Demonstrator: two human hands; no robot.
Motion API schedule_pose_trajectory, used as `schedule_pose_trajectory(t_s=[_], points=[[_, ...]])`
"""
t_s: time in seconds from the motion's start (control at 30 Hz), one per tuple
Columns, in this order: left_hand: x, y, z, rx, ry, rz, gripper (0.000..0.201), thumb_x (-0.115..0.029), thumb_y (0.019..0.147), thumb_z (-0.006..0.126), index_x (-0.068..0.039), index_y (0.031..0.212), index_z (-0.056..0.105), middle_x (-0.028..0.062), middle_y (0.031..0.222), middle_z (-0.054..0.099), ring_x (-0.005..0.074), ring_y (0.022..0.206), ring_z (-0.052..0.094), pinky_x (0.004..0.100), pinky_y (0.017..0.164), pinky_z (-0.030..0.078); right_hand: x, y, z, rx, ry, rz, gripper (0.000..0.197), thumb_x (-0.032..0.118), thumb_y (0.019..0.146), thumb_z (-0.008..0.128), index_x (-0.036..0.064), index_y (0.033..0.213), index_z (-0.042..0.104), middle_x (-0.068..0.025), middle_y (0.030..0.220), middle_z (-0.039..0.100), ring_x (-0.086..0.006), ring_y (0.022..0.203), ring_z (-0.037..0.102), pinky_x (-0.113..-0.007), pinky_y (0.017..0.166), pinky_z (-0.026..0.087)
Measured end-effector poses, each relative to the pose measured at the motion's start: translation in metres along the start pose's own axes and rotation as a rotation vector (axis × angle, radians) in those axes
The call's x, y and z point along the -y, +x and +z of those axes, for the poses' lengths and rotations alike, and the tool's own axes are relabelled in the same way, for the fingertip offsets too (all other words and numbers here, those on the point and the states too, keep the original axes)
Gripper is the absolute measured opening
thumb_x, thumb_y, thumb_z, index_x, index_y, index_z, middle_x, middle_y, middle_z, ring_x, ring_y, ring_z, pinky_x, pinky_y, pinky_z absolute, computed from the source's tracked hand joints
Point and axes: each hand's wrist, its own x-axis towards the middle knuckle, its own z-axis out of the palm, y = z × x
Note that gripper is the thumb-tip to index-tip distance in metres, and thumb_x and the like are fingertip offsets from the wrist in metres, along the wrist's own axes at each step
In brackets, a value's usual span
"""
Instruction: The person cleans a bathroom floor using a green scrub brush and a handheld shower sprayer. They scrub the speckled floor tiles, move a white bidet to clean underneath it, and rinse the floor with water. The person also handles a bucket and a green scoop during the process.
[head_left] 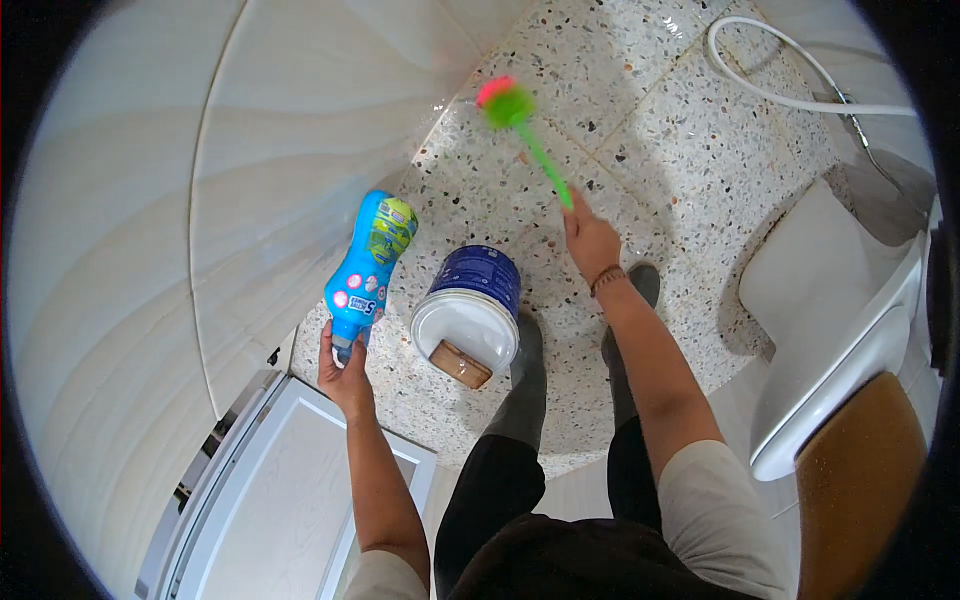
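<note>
My left hand [347,377] is closed around the neck of a blue plastic bottle [366,258] with a green and yellow label; the bottle is tilted, its base pointing away from me. My right hand [592,243] grips the green handle of a toilet brush [540,152]. Its round head, green with a pink tip and slightly blurred, is up near the foot of the wall. Between my arms stands a blue and white bucket [465,310]. On its white top lies a brown block [461,364], whose material I cannot make out.
At the right is a white toilet [850,310] with a brown lid [862,490]. A white hose [775,97] curls at the upper right. A pale tiled wall [300,110] runs along the left, above a grey-framed door [285,490]. My feet stand on the speckled floor [700,210].
</note>
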Motion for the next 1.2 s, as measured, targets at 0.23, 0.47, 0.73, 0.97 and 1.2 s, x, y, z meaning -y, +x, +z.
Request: schedule_pose_trajectory(t_s=[0.23, 0.47, 0.73, 0.97, 1.2], points=[[-0.050, 0.018, 0.039, 0.113, 0.204, 0.143, 0.045, 0.005, 0.075, 0.065, 0.000, 0.118, 0.055, 0.0082, 0.106, 0.059, 0.0144, 0.094, 0.057, 0.0284, 0.084, 0.046, -0.061, -0.037, -0.019, 0.075, -0.067, -0.041, 0.041, 0.036, 0.092, 0.042, 0.0241, 0.131, 0.040, -0.0109, 0.067, 0.062, -0.0281, 0.058, 0.061, -0.043, 0.049, 0.047], [-0.088, 0.051, 0.113, 0.212, 0.362, 0.295, 0.043, -0.001, 0.073, 0.067, 0.002, 0.115, 0.057, 0.0127, 0.103, 0.063, 0.0166, 0.093, 0.060, 0.0296, 0.083, 0.047, -0.083, -0.074, -0.020, 0.273, -0.214, -0.183, 0.043, 0.038, 0.091, 0.043, 0.0247, 0.132, 0.040, -0.0080, 0.064, 0.061, -0.0269, 0.055, 0.060, -0.041, 0.048, 0.047], [-0.107, 0.081, 0.151, 0.212, 0.407, 0.286, 0.043, -0.009, 0.070, 0.072, 0.002, 0.110, 0.060, 0.0120, 0.095, 0.066, 0.0156, 0.085, 0.062, 0.0282, 0.078, 0.048, -0.126, -0.090, -0.014, 0.083, -0.065, -0.156, 0.043, 0.038, 0.091, 0.042, 0.0269, 0.133, 0.040, -0.0073, 0.061, 0.058, -0.0256, 0.052, 0.059, -0.040, 0.047, 0.047], [-0.093, 0.090, 0.156, 0.217, 0.335, 0.345, 0.043, -0.011, 0.071, 0.074, -0.003, 0.111, 0.062, 0.0039, 0.089, 0.060, 0.0126, 0.078, 0.057, 0.0266, 0.073, 0.047, -0.134, -0.019, -0.047, -0.156, 0.027, 0.113, 0.043, 0.037, 0.091, 0.043, 0.0276, 0.132, 0.040, -0.0081, 0.061, 0.058, -0.0270, 0.052, 0.059, -0.041, 0.046, 0.047], [-0.082, 0.082, 0.154, 0.109, 0.682, 0.653, 0.045, -0.014, 0.063, 0.078, -0.010, 0.106, 0.067, 0.0105, 0.100, 0.055, 0.0240, 0.089, 0.057, 0.0338, 0.079, 0.047, -0.121, 0.066, -0.096, -0.103, -0.148, 0.056, 0.039, 0.039, 0.092, 0.040, 0.0279, 0.129, 0.043, -0.0132, 0.067, 0.062, -0.0307, 0.061, 0.062, -0.045, 0.054, 0.049]])
